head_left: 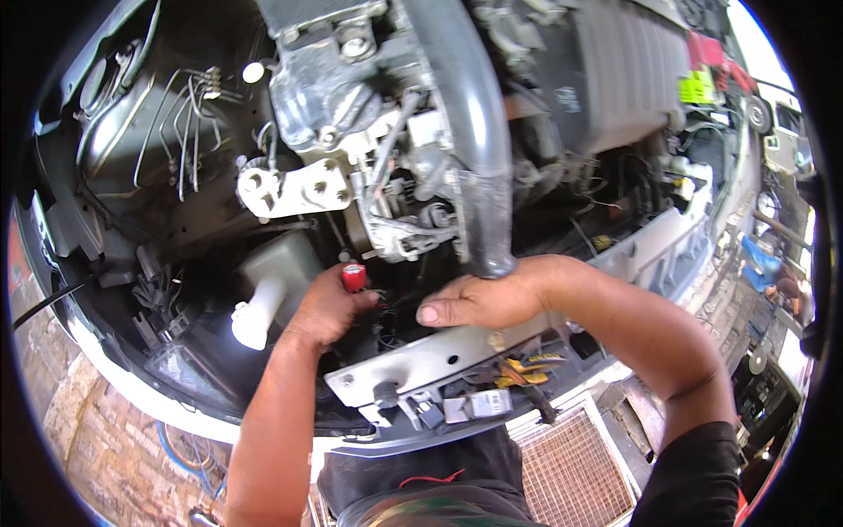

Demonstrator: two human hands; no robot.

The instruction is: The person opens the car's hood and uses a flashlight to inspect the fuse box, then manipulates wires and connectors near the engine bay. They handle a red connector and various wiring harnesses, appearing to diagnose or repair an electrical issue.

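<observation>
My left hand (327,309) reaches into the engine bay, its fingers closed round a small red-ended handle (354,277). The rest of that piece is hidden by the hand and the dark gap below. Across the gap, my right hand (499,294) lies over the silver front crossbar (421,356), below the lower end of a thick black hose (479,132). Its thumb is stretched out to the left; the other fingers are mostly hidden, and I see nothing held in it. A white-necked plastic reservoir (279,268) stands left of my left hand.
The engine (325,97) fills the middle back, with a silver bracket (294,189) on its front. Along the front edge lie a small grey-white box (479,405) and yellow-handled pliers (524,372). Thin metal pipes (184,123) run at the left; a wire grille (571,461) lies below.
</observation>
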